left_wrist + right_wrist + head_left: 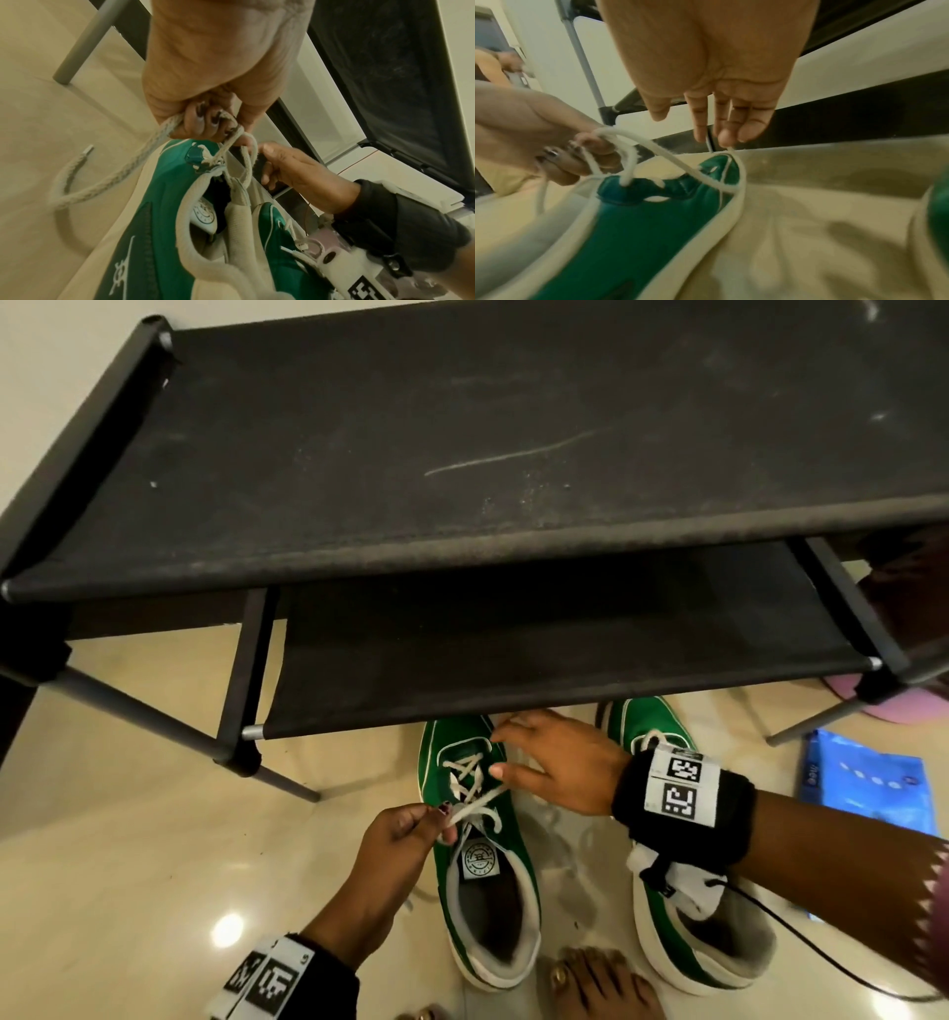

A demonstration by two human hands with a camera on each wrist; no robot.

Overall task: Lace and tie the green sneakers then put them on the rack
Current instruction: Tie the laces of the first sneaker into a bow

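Head view: your left hand (405,834) pinches the white lace (470,806) of the left green sneaker (480,865), fingers curled tight round it, just above the tongue. Your right hand (557,765) hovers over the toe end w/ fingers relaxed and spread, holding nothing; whether a fingertip touches the lace, can't tell. The right green sneaker (688,916) sits just beside, partly under your right wrist. Both shoes are on the tiled floor (128,839) in front of the black rack (462,454), toes under its lower shelf.

Left wrist view: fingers (205,121) gripped round the lace (144,160), its loose end trailing on the floor.

Right wrist view: right fingers (739,125) near-straight, pointing down at the sneaker toe (721,166), lace (670,156) running across to your left hand (552,142).
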